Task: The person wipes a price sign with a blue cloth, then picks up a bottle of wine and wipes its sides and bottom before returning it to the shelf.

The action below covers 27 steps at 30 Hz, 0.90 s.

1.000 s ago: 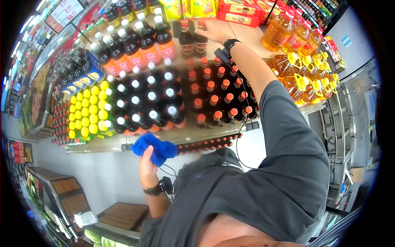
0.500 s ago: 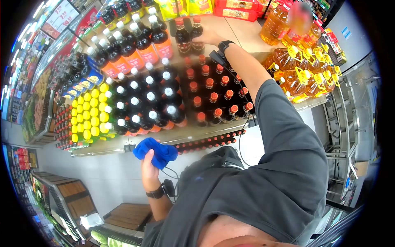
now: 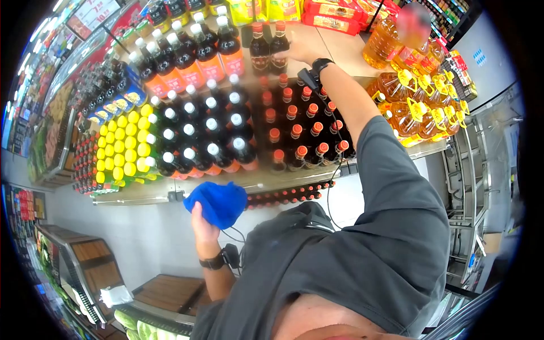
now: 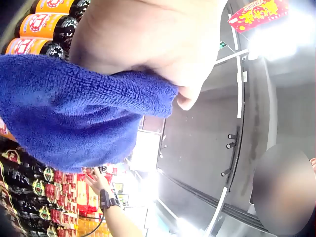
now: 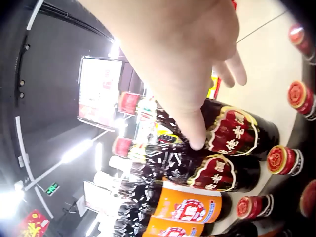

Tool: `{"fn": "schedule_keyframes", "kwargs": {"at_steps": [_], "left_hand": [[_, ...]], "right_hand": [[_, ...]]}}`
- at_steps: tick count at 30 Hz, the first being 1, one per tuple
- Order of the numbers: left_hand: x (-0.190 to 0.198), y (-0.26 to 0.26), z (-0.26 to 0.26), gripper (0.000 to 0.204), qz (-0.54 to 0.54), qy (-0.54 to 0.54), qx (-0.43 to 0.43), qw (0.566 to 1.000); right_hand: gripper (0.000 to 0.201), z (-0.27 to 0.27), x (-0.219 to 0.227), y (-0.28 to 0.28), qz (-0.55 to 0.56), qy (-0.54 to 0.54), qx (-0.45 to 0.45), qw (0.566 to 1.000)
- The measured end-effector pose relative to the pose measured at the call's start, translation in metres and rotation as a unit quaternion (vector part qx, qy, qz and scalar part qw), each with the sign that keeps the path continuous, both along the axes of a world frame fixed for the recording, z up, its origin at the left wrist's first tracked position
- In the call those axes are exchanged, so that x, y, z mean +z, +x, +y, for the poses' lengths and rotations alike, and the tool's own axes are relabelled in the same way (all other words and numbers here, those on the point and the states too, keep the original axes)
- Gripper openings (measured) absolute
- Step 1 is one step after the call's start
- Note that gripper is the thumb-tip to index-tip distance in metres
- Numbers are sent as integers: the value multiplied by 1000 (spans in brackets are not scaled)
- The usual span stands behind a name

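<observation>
In the head view my left hand (image 3: 205, 226) grips a blue towel (image 3: 218, 204) in front of the display's front edge. The plush cloth hangs from that hand in the left wrist view, hiding most of the fingers. My right hand (image 5: 182, 64) is at a dark sauce bottle (image 5: 234, 131) with a red cap and a red-and-gold label. Its thumb lies across the bottle's side; two loosely bent fingers show off to the other side. A matching bottle (image 5: 215, 173) stands upright close beside it.
Red-capped bottles (image 3: 296, 131) and white-capped bottles (image 3: 211, 123) stand in rows nearer me. Orange-labelled bottles (image 3: 208, 65) stand left of the pair, oil jugs (image 3: 413, 110) to the right. A cable (image 3: 328, 198) hangs from the right wrist.
My right hand has moved from the bottle's neck down to its body. The blue towel, bunched before, is now spread wider in my left hand.
</observation>
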<state>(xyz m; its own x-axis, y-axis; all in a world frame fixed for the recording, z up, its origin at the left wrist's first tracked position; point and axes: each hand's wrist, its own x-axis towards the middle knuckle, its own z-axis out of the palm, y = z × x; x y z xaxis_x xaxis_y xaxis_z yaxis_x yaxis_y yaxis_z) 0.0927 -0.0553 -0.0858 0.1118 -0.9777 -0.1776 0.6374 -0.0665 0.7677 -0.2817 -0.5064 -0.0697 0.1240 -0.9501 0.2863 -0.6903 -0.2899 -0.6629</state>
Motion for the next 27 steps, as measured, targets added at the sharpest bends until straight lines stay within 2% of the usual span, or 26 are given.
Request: {"fn": "schedule_keyframes", "kwargs": {"at_steps": [2,3,4,5,6,7,8,9,10,12,13,15,17,18,20,21,24,25,27], "left_hand": [[14,-10,-10,70,37,-41,-5,998],[24,-16,-13,76,108,-44,-26,993],[37,-25,-15,82,179,-46,-42,982],[52,-39,-23,86,264,-131,-88,951],[60,-48,-32,91,343,-213,-125,907],[46,-42,-35,88,312,-189,-112,924],[30,-35,-34,84,283,-163,-99,940],[25,-41,-39,79,299,-195,-84,930],[21,-50,-46,74,314,-230,-73,918],[16,-66,-57,87,440,-93,-36,892],[25,-81,-63,87,493,-100,-95,859],[37,-109,-68,88,503,-139,-136,842],[44,-133,-73,91,509,-153,-181,827],[46,-143,-73,92,491,-141,-198,836],[50,-163,-71,95,451,-122,-230,854],[64,-177,-68,101,460,-34,-151,874],[50,-200,-63,104,357,-39,-224,906],[47,-207,-63,105,378,-78,-258,886],[48,-224,-57,100,374,-37,-298,878]], "right_hand": [[115,8,21,-11,42,62,-16,997],[104,19,28,-14,19,84,-36,996],[95,23,28,-24,15,23,-18,999],[86,26,25,-35,9,-35,5,999],[72,47,33,-46,-10,-49,42,998],[59,79,54,-47,-30,-60,81,994],[49,122,87,-33,-22,-24,86,996],[44,144,95,-36,-61,-56,134,988],[40,185,114,-22,-134,17,135,981],[38,245,138,-15,-122,121,185,968],[38,269,144,-15,-112,161,221,955],[44,314,149,-5,-134,238,236,933],[63,343,146,-1,-114,242,268,926],[71,354,134,-2,-153,264,271,913],[67,381,125,4,-196,264,250,911],[64,392,115,4,-235,265,216,910],[56,418,76,-13,-327,262,127,899],[53,425,64,-22,-342,262,104,897],[45,438,52,-39,-377,241,72,892]]}}
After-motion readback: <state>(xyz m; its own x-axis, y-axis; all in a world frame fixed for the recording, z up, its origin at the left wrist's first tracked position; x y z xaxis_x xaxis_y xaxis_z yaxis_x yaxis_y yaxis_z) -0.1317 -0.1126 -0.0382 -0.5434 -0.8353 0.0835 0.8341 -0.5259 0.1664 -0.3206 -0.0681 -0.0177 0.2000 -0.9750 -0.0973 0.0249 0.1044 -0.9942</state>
